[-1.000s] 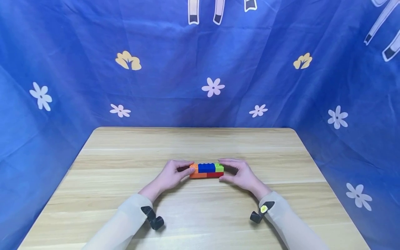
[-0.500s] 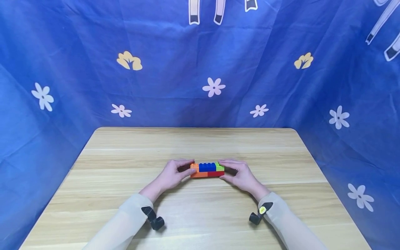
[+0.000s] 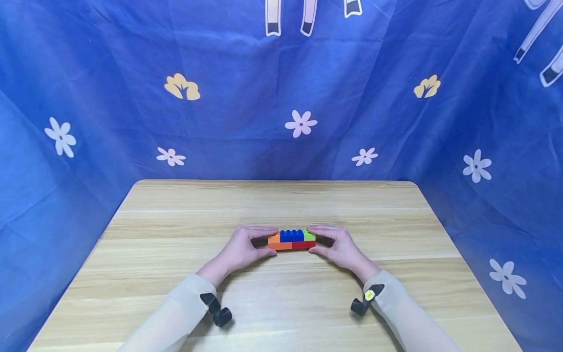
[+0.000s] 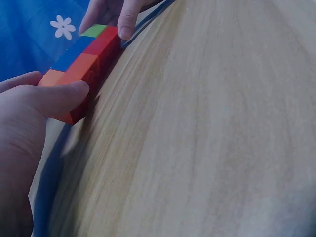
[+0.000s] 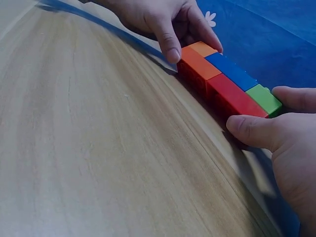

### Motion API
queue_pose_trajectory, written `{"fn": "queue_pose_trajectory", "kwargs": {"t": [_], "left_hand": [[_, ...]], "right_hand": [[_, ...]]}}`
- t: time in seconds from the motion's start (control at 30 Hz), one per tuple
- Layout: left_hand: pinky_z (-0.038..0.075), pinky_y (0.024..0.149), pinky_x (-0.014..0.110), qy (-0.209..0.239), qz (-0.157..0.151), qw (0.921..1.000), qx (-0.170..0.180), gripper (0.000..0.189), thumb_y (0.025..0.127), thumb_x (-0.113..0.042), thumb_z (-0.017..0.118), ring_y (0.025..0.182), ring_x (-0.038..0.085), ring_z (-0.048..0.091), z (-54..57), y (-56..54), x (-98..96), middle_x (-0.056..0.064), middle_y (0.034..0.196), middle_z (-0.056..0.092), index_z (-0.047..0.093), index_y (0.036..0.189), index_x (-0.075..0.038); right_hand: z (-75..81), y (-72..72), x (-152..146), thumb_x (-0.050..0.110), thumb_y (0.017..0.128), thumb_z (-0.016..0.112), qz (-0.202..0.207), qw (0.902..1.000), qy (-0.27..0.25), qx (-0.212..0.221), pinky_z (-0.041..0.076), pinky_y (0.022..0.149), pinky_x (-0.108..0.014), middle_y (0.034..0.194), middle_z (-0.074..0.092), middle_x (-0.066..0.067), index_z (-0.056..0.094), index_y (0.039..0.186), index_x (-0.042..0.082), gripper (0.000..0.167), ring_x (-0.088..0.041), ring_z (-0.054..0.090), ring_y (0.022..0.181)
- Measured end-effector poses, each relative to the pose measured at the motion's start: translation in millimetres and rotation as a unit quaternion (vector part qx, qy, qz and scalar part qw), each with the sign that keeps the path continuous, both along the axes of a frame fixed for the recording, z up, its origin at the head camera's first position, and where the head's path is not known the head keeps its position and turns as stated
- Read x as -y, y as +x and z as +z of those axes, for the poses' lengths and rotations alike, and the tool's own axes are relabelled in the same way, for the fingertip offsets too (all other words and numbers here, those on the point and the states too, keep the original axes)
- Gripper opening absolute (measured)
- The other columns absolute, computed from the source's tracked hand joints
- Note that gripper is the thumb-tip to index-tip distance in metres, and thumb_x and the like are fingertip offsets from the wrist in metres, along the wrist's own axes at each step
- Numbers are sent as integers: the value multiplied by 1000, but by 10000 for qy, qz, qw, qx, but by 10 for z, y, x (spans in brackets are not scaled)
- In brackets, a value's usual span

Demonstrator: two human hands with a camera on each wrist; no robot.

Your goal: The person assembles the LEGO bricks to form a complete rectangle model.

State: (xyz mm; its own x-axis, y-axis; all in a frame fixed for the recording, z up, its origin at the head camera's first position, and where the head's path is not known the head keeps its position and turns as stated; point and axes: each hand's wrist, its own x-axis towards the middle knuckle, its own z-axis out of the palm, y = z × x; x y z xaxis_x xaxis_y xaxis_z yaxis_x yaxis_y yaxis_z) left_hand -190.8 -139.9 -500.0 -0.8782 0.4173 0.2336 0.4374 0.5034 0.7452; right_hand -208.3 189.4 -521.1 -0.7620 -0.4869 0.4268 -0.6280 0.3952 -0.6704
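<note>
A two-layer row of toy building bricks sits near the middle of the table. Its lower layer has an orange brick [image 3: 282,246] on the left and a red brick [image 3: 302,245] on the right. On top run a small orange brick [image 3: 274,238], a blue brick [image 3: 292,237] and a green brick [image 3: 310,237]. My left hand [image 3: 241,249] holds the orange end, its thumb against the lower orange brick and fingers behind. At the other end my right hand [image 3: 342,248] grips, thumb on the red brick's front and fingers by the green one. The row's far side is hidden.
The wooden table [image 3: 281,303] extends around the bricks on every side. A blue patterned curtain [image 3: 246,102] hangs behind it and along both sides. Black wrist cameras are strapped to both sleeves.
My left thumb has moved down from the upper orange brick to the lower one, and the left fingers have slid slightly right. The brick row and right hand have hardly moved.
</note>
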Motion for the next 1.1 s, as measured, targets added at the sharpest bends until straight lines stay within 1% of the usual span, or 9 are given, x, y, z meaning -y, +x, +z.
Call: {"fn": "queue_pose_trajectory", "kwargs": {"t": [0.07, 0.2, 0.3, 0.43, 0.7, 0.93, 1.1], "left_hand": [[45, 114, 43, 28, 36, 10000, 44, 55, 82, -26, 96, 129, 20, 63, -7, 1, 4, -8, 133, 71, 76, 133, -18], [45, 114, 42, 209, 213, 9991, 300, 55, 83, -28, 94, 130, 20, 63, -28, 2, 3, -7, 133, 71, 75, 134, -20], [46, 113, 40, 390, 309, 9977, 470, 55, 84, -30, 93, 130, 19, 63, -59, -4, 3, -6, 133, 71, 75, 135, -20], [47, 112, 39, 549, 286, 9967, 531, 56, 85, -32, 93, 130, 19, 63, -96, -16, 13, -4, 134, 71, 74, 136, -19], [46, 113, 42, 654, 276, 9951, 683, 58, 85, -37, 92, 130, 19, 62, -139, -29, 47, -6, 132, 71, 74, 137, -18], [44, 115, 45, 603, 290, 9942, 847, 58, 85, -38, 92, 133, 21, 60, -114, -32, 49, -4, 132, 71, 74, 136, -19], [43, 116, 43, 455, 340, 9929, 1049, 54, 85, -40, 91, 134, 20, 59, -67, -39, 46, -5, 131, 72, 75, 134, -22]], "right_hand": [[7, -9, -3, 20, 82, 95, 11, 10000, 51, 40, 49, 111, -42, 135, 71, 3, 75, 135, 17, 56, -22, 65, 127], [19, -34, -10, 24, 84, 93, 0, 9997, 159, 210, 49, 111, -46, 135, 71, 1, 74, 136, 16, 56, -25, 66, 127], [23, -49, -10, 26, 84, 93, -39, 9991, 179, 379, 48, 111, -47, 135, 71, 1, 74, 137, 18, 56, -25, 65, 127], [12, -64, -11, 29, 84, 92, -87, 9985, 131, 528, 47, 112, -44, 134, 71, 3, 74, 136, 20, 56, -22, 65, 128], [10, -81, -11, 32, 84, 93, -89, 9966, 86, 817, 46, 113, -44, 133, 71, 6, 75, 135, 22, 56, -20, 64, 128], [37, -93, -4, 31, 82, 94, -110, 9934, 7, 1141, 46, 113, -44, 132, 72, 4, 76, 133, 20, 56, -22, 64, 129], [46, -97, 6, 29, 82, 95, -112, 9902, -62, 1392, 46, 113, -43, 131, 72, 3, 77, 132, 20, 54, -22, 63, 129]]}}
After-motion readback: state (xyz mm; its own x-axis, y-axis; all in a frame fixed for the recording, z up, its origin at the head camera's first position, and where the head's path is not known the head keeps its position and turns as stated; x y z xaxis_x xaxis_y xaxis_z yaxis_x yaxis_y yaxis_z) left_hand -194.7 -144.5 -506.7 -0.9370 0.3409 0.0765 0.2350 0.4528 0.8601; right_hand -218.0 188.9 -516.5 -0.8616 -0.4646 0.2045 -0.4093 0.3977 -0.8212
